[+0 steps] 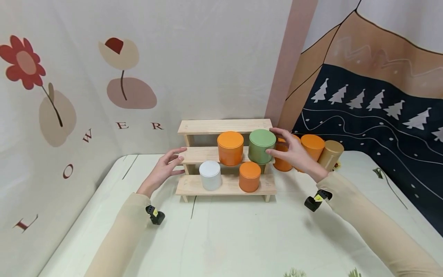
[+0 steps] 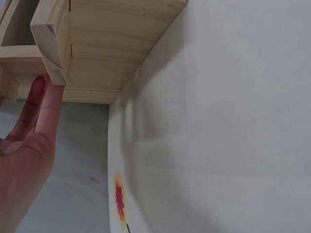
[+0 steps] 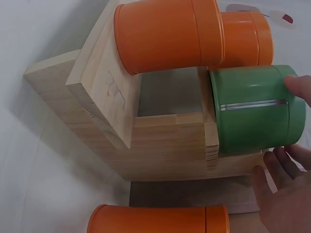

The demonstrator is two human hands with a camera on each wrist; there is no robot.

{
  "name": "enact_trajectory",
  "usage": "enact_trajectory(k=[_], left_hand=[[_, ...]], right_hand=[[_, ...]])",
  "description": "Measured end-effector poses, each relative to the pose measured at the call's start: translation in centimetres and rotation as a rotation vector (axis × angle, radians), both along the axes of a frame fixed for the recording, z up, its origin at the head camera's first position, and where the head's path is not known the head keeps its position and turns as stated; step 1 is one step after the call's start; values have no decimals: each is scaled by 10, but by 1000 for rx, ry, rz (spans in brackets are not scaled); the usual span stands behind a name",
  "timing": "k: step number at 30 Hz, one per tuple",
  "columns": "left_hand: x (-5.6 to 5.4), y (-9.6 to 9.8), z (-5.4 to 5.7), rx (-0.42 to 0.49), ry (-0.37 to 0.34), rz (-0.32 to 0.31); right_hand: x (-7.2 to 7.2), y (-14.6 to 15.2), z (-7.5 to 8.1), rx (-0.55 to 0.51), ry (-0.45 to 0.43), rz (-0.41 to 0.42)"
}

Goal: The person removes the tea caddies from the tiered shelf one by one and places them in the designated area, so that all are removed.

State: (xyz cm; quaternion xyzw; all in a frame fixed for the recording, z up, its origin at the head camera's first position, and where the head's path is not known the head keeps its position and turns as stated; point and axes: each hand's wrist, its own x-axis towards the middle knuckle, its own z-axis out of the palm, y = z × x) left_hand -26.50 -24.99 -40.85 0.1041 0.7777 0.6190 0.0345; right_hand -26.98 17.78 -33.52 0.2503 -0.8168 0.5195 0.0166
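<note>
A three-step wooden shelf point(image 1: 197, 154) stands on the table. My right hand point(image 1: 294, 152) holds a green tin point(image 1: 262, 148) by its right side, thumb in front and fingers behind; the tin is upright at the right end of the middle step. In the right wrist view, thumb and fingertips meet the green tin point(image 3: 257, 114) near its lid. My left hand point(image 1: 162, 171) is at the left end of the middle step, its fingers extended against the wood point(image 2: 53, 43). An orange tin point(image 1: 230, 150) stands left of the green one. On the bottom step are a white tin point(image 1: 210, 176) and a smaller orange tin point(image 1: 250, 177).
Beyond my right hand, an orange tin point(image 1: 313, 145) and a gold tin point(image 1: 331, 153) stand on the table, with another orange tin point(image 1: 282, 163) partly hidden behind the hand. A printed cloth wall point(image 1: 207, 69) rises close behind the shelf.
</note>
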Motion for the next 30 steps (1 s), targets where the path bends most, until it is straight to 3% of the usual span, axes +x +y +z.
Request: enact_trajectory(k=[8,15,30], left_hand=[[6,5,9,21,-33,-9],[0,3,1,23,-22,-10],[1,1,0,22,-10,-19]], right_hand=[[-6,-2,-7,16,-42,10],[-10,-4,-11,0,-35,16],[0,0,-13,-71,27,-49]])
